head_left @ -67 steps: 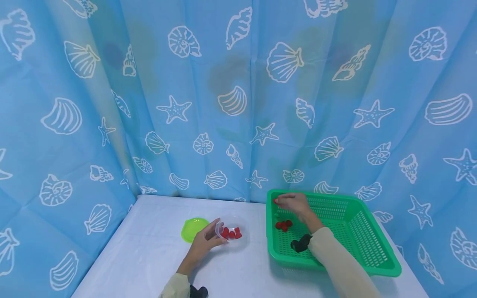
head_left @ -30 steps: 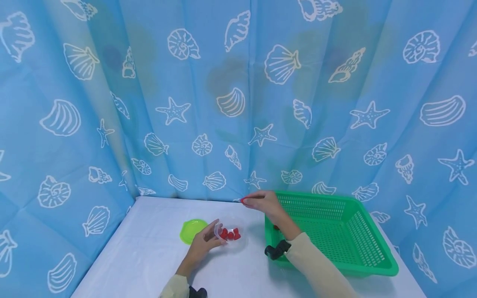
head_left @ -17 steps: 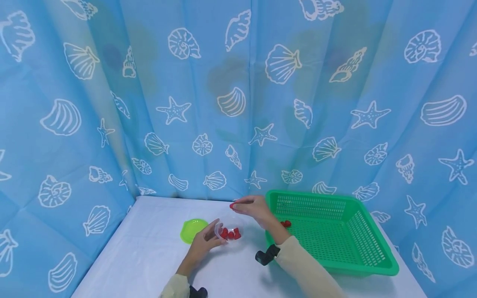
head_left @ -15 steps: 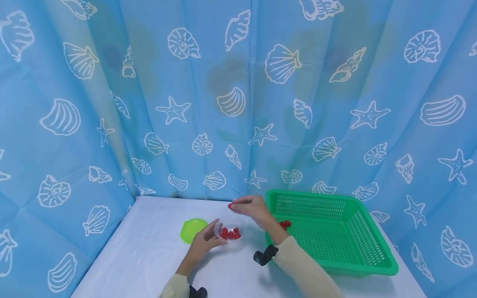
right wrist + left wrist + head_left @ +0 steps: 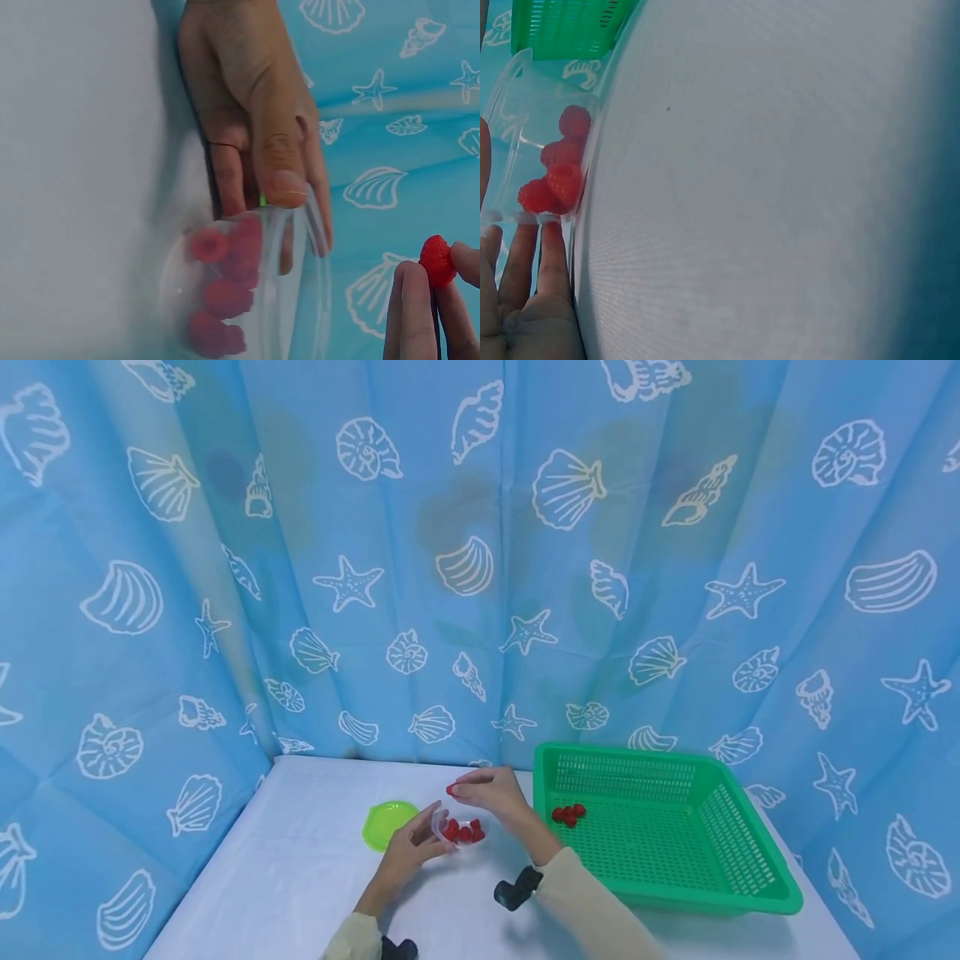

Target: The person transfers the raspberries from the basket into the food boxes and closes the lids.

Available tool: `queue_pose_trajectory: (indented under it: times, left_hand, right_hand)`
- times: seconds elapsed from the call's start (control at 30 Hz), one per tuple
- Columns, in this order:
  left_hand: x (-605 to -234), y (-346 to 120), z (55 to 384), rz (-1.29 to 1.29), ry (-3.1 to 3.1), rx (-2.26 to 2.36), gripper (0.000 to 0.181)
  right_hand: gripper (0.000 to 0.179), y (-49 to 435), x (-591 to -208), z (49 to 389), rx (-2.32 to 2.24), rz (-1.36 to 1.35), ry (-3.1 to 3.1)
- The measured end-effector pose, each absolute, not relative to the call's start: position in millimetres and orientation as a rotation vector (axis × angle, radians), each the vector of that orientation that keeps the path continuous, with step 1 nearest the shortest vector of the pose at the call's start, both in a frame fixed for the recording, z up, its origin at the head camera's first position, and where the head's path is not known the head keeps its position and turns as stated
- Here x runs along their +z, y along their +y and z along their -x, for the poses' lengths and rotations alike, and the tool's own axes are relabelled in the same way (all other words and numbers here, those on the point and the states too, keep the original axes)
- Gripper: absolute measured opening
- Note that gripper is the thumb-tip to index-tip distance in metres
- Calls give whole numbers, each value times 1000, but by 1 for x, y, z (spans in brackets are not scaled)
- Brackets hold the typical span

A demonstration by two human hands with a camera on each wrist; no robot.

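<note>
A clear plastic tub [image 5: 459, 846] with several raspberries [image 5: 564, 169] inside stands on the white table. My left hand [image 5: 408, 853] grips its left side, thumb at the near rim and fingers around the wall, as the right wrist view shows. Above the tub, slightly behind its opening, my right hand [image 5: 489, 793] pinches one red raspberry [image 5: 437, 261] between thumb and fingertips. That raspberry is apart from the tub and from the others.
To the right sits a green slotted basket [image 5: 750, 835] with several raspberries [image 5: 568, 814] near its left wall. A lime-green lid [image 5: 386, 823] lies left of the tub. Behind the white table [image 5: 277, 877] hangs a blue shell-patterned curtain [image 5: 405, 568].
My right hand has come from the basket leftward with a raspberry and has lowered toward the tub. The basket's raspberries are uncovered again. My left hand and the tub have stayed put.
</note>
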State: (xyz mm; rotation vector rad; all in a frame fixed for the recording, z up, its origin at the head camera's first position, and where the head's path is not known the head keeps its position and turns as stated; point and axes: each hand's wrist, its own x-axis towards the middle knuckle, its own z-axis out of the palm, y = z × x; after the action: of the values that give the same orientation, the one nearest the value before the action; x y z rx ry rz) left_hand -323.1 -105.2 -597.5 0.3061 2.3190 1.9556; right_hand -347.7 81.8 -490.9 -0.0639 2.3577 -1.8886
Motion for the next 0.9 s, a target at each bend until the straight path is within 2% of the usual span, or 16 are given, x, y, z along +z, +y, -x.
queue_pose_trajectory:
  times: [0.37, 0.9]
  left_hand:
    - [-601, -106, 326, -346, 2291, 1980, 76]
    - [-598, -107, 324, -333, 2287, 1979, 79]
  right_hand:
    - [21, 68, -504, 337, -1800, -32, 2522]
    - [15, 56, -526, 334, -1739, -144, 2632]
